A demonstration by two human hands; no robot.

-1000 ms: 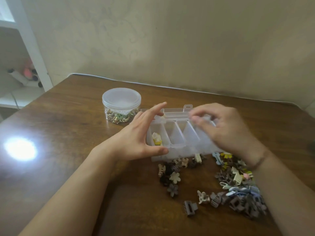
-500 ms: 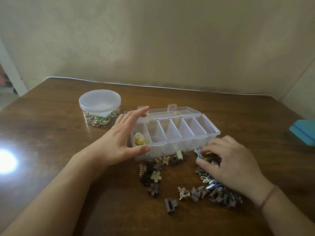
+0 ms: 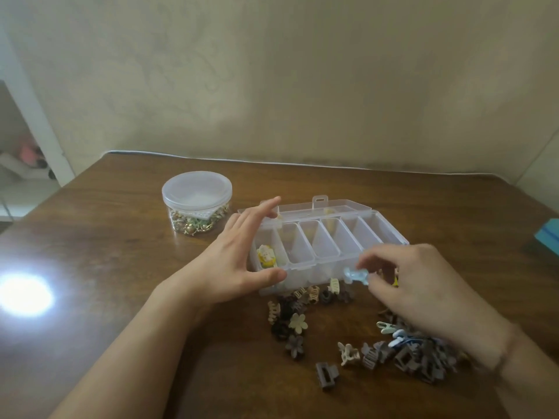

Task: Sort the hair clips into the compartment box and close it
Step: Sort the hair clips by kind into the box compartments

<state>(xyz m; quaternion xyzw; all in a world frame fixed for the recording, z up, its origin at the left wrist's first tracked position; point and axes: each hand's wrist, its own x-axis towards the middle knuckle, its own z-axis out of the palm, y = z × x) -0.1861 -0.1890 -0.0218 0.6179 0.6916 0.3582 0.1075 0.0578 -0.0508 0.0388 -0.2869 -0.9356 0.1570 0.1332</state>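
We note the compartment box [image 3: 329, 237] lying open on the counter [image 3: 121, 267], its long axis running left to right and angled slightly away toward the right, lid folded back behind it. The row of compartments reads left to right; the leftmost holds a yellow clip [image 3: 266, 255], and the others look empty as far as we can tell through the clear plastic.

Our left hand [image 3: 239, 261] braces the left end of the box: thumb against the near front wall, fingers straight and reaching over the far left corner. It steadies; it does not curl round anything.

Our right hand [image 3: 414, 285] pinches a pale blue clip [image 3: 357, 275] between thumb and fingertips, held just in front of the near wall, roughly level with the fourth or fifth compartment from the left. The box therefore lies directly ahead of and slightly above this clip; the right hand is plainly the nearer one to the open cells.

The unsorted hair clips [image 3: 402, 352] lie in a scatter on the counter between us and the box, partly under the right wrist.

Judgement: sorting is barely begun. The coming move calls for a short forward lift over the front wall into an empty cell.
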